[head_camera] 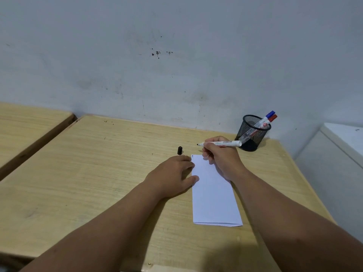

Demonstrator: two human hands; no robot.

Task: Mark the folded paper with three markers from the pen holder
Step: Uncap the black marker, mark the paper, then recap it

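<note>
A folded white paper (214, 195) lies lengthwise on the wooden desk (98, 173); a tiny dark mark shows at its far left corner. My right hand (222, 156) grips an uncapped black marker (225, 143) held level above the paper's far end, tip pointing left. My left hand (174, 175) rests flat on the desk, fingertips touching the paper's left edge. The black cap (180, 150) stands on the desk just beyond my left hand. A black mesh pen holder (252, 132) at the back right holds a blue-capped marker (269, 114) and a red-capped marker (273, 118).
The desk backs onto a stained grey wall (176, 65). A second wooden desk (29, 126) adjoins on the left with a gap between. A white cabinet (337, 154) stands past the desk's right edge.
</note>
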